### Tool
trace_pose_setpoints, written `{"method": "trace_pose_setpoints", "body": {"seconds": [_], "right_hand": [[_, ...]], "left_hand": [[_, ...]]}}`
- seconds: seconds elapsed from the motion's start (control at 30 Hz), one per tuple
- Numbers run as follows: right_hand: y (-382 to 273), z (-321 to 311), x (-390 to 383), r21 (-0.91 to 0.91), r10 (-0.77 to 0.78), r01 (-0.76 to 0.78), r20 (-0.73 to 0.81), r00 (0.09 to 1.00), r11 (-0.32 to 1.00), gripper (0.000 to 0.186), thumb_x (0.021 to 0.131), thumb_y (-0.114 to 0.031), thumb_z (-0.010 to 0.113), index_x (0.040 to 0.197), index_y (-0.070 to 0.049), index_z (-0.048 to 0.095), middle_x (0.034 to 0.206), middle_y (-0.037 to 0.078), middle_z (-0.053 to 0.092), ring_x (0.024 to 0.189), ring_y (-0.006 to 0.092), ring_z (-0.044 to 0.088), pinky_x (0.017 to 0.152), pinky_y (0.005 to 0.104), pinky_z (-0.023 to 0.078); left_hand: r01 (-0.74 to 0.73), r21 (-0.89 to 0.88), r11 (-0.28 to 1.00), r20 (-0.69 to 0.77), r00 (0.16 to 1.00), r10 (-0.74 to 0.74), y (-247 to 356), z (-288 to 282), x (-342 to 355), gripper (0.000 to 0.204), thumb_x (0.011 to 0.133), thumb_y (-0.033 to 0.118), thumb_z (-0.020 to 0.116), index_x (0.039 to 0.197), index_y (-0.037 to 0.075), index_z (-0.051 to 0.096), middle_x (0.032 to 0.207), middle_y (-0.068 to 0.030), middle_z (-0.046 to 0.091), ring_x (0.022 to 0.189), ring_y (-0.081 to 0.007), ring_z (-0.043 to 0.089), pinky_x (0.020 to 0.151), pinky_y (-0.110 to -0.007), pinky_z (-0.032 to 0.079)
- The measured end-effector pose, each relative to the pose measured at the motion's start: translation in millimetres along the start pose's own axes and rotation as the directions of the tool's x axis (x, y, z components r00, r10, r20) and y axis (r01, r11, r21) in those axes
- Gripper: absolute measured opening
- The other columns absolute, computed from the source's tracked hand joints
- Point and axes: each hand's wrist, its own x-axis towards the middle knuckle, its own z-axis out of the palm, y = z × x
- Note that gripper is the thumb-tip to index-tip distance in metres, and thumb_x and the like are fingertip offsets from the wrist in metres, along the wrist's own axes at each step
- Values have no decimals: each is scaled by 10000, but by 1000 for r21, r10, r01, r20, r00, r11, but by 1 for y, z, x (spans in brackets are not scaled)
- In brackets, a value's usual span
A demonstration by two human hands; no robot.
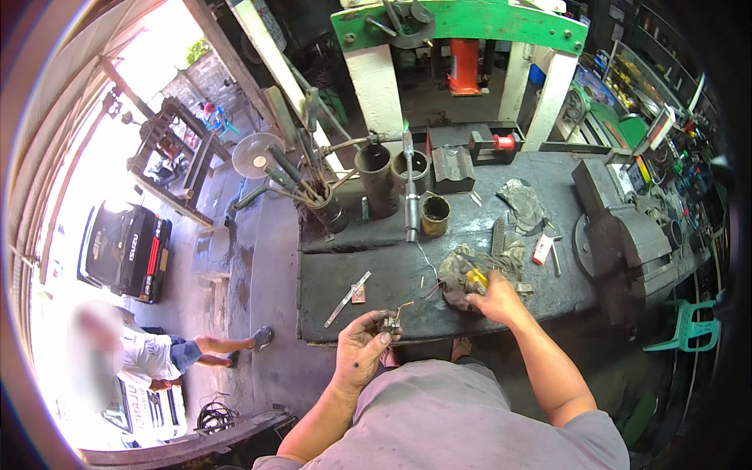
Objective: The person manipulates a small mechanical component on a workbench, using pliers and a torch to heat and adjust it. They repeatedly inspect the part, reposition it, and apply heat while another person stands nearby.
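My left hand (359, 354) is closed on a small dark metal part (389, 323) over the bench's front edge. A thin copper-coloured wire (406, 306) sticks up from that part. To the right, my right hand (498, 301) is closed on a yellow-handled hand tool (475, 277); its exact kind cannot be made out. This hand rests low over a crumpled, dirty rag (515, 265). Between my hands, a metal ruler (347, 299) lies across a small red packet (359, 294), left of the wire.
On the dark bench (329, 270) stand a tool-filled metal cylinder (330, 215), a tin can (435, 215) and a grey block (453, 168). A large vise (638, 243) sits at right, near a green stool (693, 327). Another person (149, 352) is at far left by vehicles.
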Motion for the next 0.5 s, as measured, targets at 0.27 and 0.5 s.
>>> {"method": "trace_pose_setpoints", "body": {"seconds": [0.27, 0.5], "right_hand": [[-41, -45, -72, -30, -503, 503, -91, 859, 864, 393, 862, -203, 888, 1092, 42, 686, 1157, 256, 711, 1101, 464, 683, 953, 518, 557], [-81, -68, -95, -46, -695, 694, -5, 719, 719, 270, 905, -230, 834, 1069, -37, 740, 1315, 211, 652, 1182, 392, 632, 1040, 529, 473]], "left_hand": [[-2, -24, 1000, -24, 1000, 1, 3, -3, -3, 409, 1012, -26, 717, 1412, -42, 630, 1236, -156, 739, 1064, -225, 740, 952, -359, 628], [-12, 46, 999, 91, 996, 8, 4, 7, 3, 454, 988, 2, 757, 1424, -35, 638, 1344, -170, 707, 1093, -250, 738, 951, -383, 621]]}}
